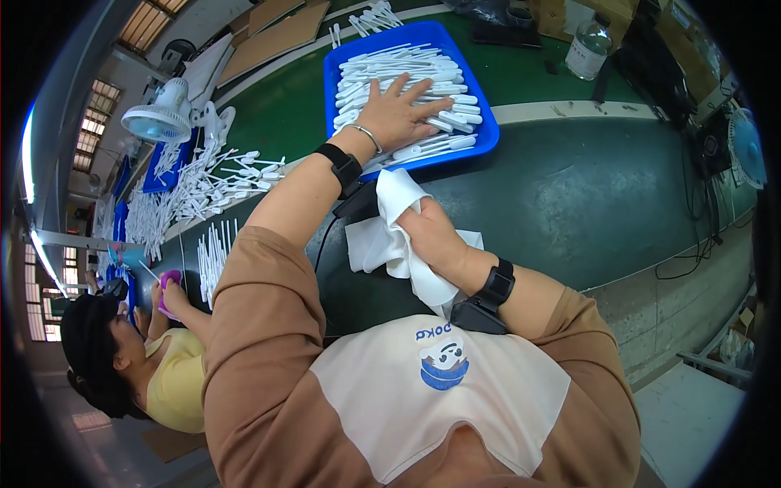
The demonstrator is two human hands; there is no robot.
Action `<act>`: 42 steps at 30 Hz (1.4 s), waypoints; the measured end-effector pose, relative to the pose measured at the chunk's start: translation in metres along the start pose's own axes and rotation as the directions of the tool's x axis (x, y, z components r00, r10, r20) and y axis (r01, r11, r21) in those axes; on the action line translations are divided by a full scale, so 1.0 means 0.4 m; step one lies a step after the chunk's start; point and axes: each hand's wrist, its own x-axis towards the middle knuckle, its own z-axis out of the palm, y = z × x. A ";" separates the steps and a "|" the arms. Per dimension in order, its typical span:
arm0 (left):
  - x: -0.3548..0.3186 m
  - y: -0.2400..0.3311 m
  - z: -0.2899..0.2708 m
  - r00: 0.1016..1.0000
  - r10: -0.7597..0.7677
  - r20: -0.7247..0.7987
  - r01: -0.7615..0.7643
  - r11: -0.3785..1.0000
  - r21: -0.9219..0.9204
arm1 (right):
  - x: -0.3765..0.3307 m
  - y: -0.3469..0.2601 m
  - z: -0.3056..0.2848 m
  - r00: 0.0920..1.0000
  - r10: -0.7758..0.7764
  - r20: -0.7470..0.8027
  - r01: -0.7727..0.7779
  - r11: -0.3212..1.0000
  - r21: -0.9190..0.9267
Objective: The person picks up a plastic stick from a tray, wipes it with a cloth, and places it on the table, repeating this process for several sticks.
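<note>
My left hand lies with its fingers spread on a heap of slim white plastic sticks, each with a wider, paddle-like end. They fill a blue tray, mostly lined up side by side. Just below the tray's near edge, my right hand grips a bunched white cloth. Part of the cloth hangs down toward my shirt, and part spreads over the dark green table. What may lie inside its folds is hidden.
Loose white sticks are heaped at the left, near a small fan. A co-worker in a yellow top sits at my left, holding something pink. A clear bottle stands at the back right. More sticks lie in a row nearer me.
</note>
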 end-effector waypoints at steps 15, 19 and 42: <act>0.039 -0.063 0.020 0.992 -0.091 0.089 0.095 0.995 -0.034 | -0.014 -0.014 0.001 0.999 -0.021 0.027 0.022 0.999 -0.045; 0.047 -0.076 0.028 0.994 -0.067 0.088 0.070 0.997 -0.034 | -0.012 -0.008 0.001 0.999 -0.028 0.024 0.029 0.999 -0.028; 0.115 -0.176 0.051 0.974 -0.166 0.152 0.175 0.984 -0.045 | -0.008 -0.007 0.007 1.000 -0.012 0.023 0.013 1.000 -0.014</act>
